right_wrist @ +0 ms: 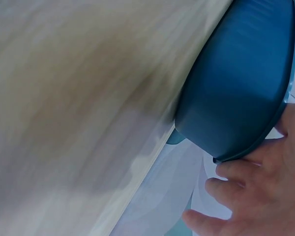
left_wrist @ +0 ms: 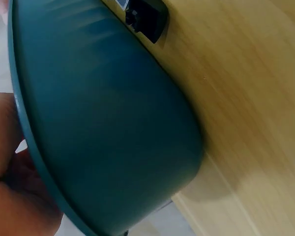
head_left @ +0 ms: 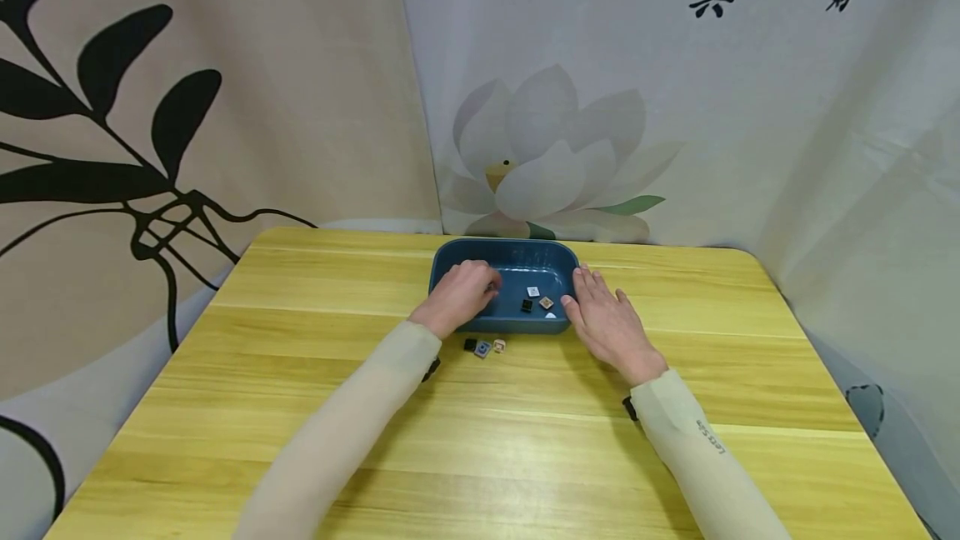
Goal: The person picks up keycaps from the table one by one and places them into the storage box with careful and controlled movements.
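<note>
A dark blue rectangular tray [head_left: 517,327] stands near the table's far edge. My left hand [head_left: 459,294] reaches over its left front rim, fingers curled inside; the fingertips are partly hidden, and I cannot tell whether they pinch anything. In the left wrist view, that thumb and a bent finger show beyond the tray's rim. My right hand [head_left: 609,325] rests against the tray's right rim with its fingers extended. Inside the tray lie small keycaps: a white one [head_left: 533,292], a black one [head_left: 527,305] and a beige one [head_left: 546,302], plus a white piece [head_left: 551,316] by the front wall.
On the wooden table [head_left: 480,457], just in front of the tray, sit a black keycap [head_left: 470,345], a blue-grey keycap [head_left: 482,349] and a pale pink keycap [head_left: 499,346]. A printed curtain [head_left: 337,107] hangs right behind the table.
</note>
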Demonstrator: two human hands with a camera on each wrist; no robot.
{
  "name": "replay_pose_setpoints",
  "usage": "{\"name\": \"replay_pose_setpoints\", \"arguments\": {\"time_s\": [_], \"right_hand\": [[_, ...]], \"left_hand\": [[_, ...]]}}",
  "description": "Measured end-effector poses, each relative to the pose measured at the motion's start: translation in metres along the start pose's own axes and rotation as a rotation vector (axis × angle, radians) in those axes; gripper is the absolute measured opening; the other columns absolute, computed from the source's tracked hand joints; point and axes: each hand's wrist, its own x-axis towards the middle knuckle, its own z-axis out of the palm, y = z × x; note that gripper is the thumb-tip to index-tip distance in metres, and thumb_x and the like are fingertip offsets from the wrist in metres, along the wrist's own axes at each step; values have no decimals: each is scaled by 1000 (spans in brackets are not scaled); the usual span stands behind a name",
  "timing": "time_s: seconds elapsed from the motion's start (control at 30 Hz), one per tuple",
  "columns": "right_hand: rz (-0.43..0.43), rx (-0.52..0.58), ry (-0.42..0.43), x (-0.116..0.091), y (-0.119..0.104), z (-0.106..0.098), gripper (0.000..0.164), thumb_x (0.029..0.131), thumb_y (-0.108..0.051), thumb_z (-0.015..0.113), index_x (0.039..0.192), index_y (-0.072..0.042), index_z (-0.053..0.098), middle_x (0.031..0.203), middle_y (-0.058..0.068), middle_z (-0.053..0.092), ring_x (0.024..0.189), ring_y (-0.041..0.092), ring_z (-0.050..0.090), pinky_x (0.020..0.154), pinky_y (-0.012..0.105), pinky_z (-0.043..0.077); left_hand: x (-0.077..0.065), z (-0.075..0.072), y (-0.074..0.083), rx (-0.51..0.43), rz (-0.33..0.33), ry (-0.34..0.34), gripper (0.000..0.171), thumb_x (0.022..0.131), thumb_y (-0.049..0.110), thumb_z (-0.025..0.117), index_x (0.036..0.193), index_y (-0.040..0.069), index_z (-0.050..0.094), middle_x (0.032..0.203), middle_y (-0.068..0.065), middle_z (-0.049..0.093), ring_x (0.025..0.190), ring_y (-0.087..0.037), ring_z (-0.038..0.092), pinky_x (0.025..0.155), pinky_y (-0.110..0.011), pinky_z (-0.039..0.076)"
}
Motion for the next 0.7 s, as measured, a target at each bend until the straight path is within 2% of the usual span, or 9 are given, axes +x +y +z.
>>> {"name": "replay_pose_setpoints", "arguments": {"time_s": [0.23, 0.4, 0.57, 0.7], "right_hand": [[-1, 8, -4, 0, 2, 0, 69, 113, -45, 26, 162, 2, 20, 170, 19, 15, 156, 39, 18, 120, 66, 20], [-7, 6, 0, 0, 1, 1, 68, 113, -45, 26, 162, 2, 21, 170, 18, 15, 156, 39, 17, 119, 66, 21], [-8, 6, -4, 0, 0, 0, 68, 113, -45, 26, 163, 2, 20, 170, 18, 15, 156, 38, 18, 119, 66, 21], [2, 14, -11, 0, 0, 0, 69, 113, -45, 26, 163, 2, 19, 171, 18, 14, 156, 38, 17, 120, 66, 20]], "left_hand": [[11, 5, 0, 3, -42, -50, 15, 101, 13, 70, 112, 10, 79, 110, -5, 73, 99, -18, 68, 90, -33, 57], [9, 5, -1, 18, -65, -68, 20, 100, 18, 71, 118, 11, 78, 118, -7, 69, 105, -20, 65, 97, -36, 54], [-1, 1, -2, 45, -62, -11, 27, 101, 25, 71, 124, 13, 76, 136, -11, 62, 121, -26, 60, 106, -39, 49], [-12, -4, -4, 49, -43, 64, 30, 101, 28, 71, 126, 13, 75, 141, -12, 60, 126, -29, 58, 108, -43, 48]]}}
